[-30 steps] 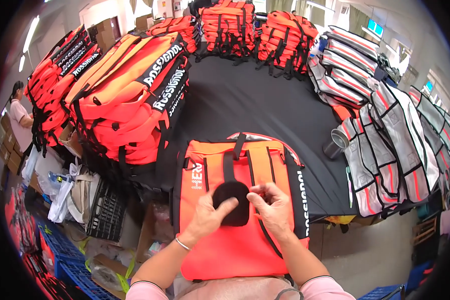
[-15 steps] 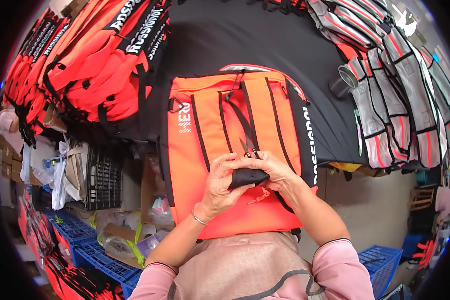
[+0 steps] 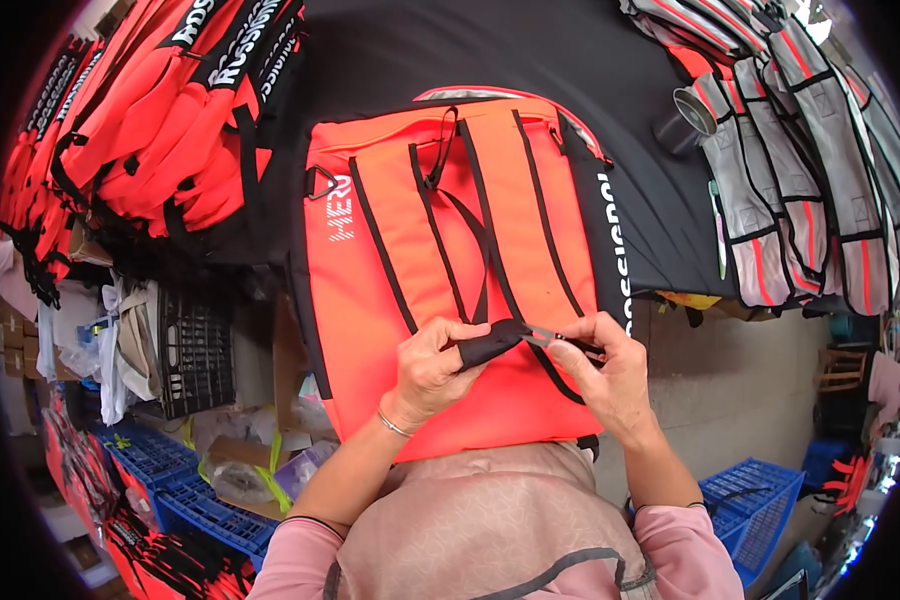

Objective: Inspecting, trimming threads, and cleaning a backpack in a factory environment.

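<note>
An orange-red backpack (image 3: 360,290) with black edging lies across my lap and the table edge, its two padded shoulder straps (image 3: 525,220) facing up. Above its lower part, my left hand (image 3: 425,375) pinches a black fabric piece (image 3: 490,343), perhaps a strap or flap end; how it joins the bag is hidden. Closed round a small pair of thread snips (image 3: 542,333) is my right hand (image 3: 612,378). The snips' blades point left and meet the right tip of the black fabric; whether they cut a thread is too small to tell.
Red bags (image 3: 185,130) are piled on the black-covered table (image 3: 400,50) at the left. Grey strap panels (image 3: 770,210) and a metal cup (image 3: 685,122) lie at the right. Blue crates (image 3: 760,510) stand low on both sides, with a black crate (image 3: 198,350) at the left.
My right hand has drawn away to the right, and the snips have swung from pointing up to pointing left at the fabric's tip. The loose red thread by my fingers no longer shows.
</note>
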`<state>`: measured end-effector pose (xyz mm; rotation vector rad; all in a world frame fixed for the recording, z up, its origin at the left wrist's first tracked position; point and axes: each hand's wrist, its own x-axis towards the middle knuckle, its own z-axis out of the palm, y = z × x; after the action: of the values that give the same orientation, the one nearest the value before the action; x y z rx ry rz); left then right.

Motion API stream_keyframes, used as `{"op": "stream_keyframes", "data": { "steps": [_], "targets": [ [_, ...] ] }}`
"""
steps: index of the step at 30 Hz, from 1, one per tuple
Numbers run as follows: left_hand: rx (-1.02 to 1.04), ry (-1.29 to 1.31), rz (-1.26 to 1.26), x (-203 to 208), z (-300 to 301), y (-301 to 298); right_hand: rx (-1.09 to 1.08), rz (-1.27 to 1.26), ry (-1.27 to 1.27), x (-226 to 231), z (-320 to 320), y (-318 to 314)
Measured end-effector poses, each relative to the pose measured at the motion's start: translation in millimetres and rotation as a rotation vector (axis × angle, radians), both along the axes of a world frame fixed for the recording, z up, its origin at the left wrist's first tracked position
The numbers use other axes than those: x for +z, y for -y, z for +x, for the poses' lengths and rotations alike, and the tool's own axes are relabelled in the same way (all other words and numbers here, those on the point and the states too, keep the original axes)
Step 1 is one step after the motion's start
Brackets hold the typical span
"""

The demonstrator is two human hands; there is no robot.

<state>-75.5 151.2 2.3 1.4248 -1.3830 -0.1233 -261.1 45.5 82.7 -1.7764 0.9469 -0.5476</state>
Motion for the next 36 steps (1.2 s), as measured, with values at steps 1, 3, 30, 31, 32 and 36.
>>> {"op": "stream_keyframes", "data": {
  "steps": [1, 3, 30, 31, 32, 36],
  "targets": [
    [0.01, 0.015, 0.013, 2, -1, -1, 0.01, -0.041, -0.008, 1, -1, -2],
    [0.021, 0.031, 0.032, 4, -2, -1, 0.028, -0.059, -0.022, -4, -2, -3],
    [-0.041, -0.062, 0.07, 3, 1, -5, 0.093, 0.242, 0.06, -7, 6, 13],
    [-0.046, -0.067, 0.078, 3, 1, -6, 0.117, 0.196, 0.029, -6, 8, 12],
    [-0.051, -0.071, 0.087, 2, 1, -6, 0.141, 0.15, -0.003, -5, 9, 10],
    [-0.046, -0.042, 0.061, 3, 2, -5, 0.167, 0.075, -0.049, -10, 11, 8]
  ]
}}
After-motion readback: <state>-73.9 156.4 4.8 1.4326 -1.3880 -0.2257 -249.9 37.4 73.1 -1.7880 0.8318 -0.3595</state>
